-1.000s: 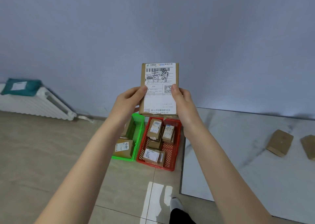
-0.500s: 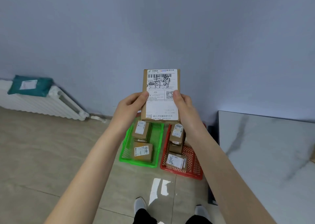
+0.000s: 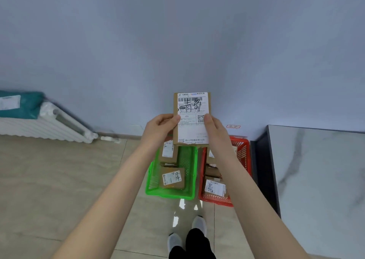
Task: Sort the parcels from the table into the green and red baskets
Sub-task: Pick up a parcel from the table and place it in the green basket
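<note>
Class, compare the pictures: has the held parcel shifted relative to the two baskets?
Yes: the parcel has shifted left, from above the red basket toward the green basket.

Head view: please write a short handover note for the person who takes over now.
Left hand and right hand both grip the brown cardboard parcel, upright, white label facing the camera.
Green plastic basket holds two visible parcels; red plastic basket beside it holds several.
To do: put this parcel in its basket; most of the marble table is out of view.
</note>
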